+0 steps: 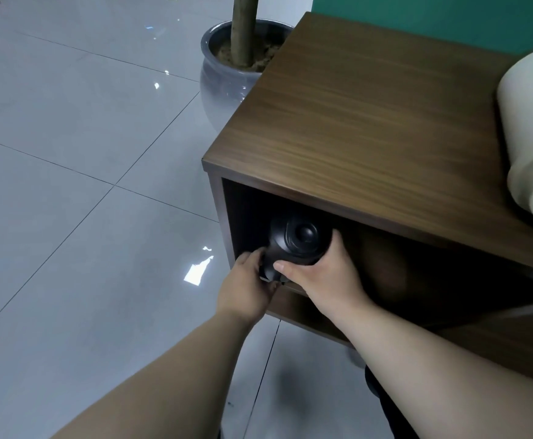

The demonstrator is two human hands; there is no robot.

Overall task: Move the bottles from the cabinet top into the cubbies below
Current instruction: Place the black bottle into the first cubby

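A black bottle (297,239) with a round lid and a side handle sits at the mouth of the top left cubby of the brown wooden cabinet (369,122). My right hand (322,274) wraps around its body from the right. On its lower left side my left hand (246,286) grips the handle. Both hands are closed on it. A cream bottle (531,137) stands on the cabinet top at the right edge, partly cut off by the frame.
A grey plant pot (227,77) with a thick trunk stands on the floor just behind the cabinet's left corner. Glossy grey floor tiles (68,185) spread to the left. A lower cubby (306,315) opens beneath the one with the black bottle.
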